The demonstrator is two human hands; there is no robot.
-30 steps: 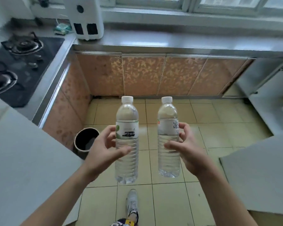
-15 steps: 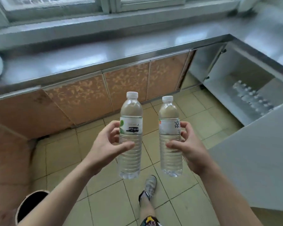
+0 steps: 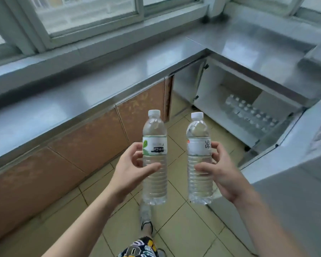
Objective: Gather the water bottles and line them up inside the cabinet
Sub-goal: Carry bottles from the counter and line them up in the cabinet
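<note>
I hold two clear water bottles upright in front of me, above the tiled floor. My left hand [image 3: 130, 167] grips the bottle with the green-leaf label [image 3: 154, 141]. My right hand [image 3: 219, 173] grips the bottle with the red-cornered white label [image 3: 198, 143]. Both have white caps and stand a hand's width apart. Ahead to the right the cabinet [image 3: 208, 101] under the steel counter stands open. Inside it several bottles [image 3: 250, 114] are lined up in rows on the white floor of the cabinet.
A steel countertop [image 3: 100, 95] runs along the window and turns a corner to the right. Brown patterned cabinet doors [image 3: 85, 143] are shut below it. The open cabinet door [image 3: 278, 197] juts out at the right near my arm. My foot [image 3: 145, 217] is on the tiled floor.
My view has swung right, away from the stove and bin, and closer to the open cabinet. Both bottles stay upright in my hands, now slightly further apart.
</note>
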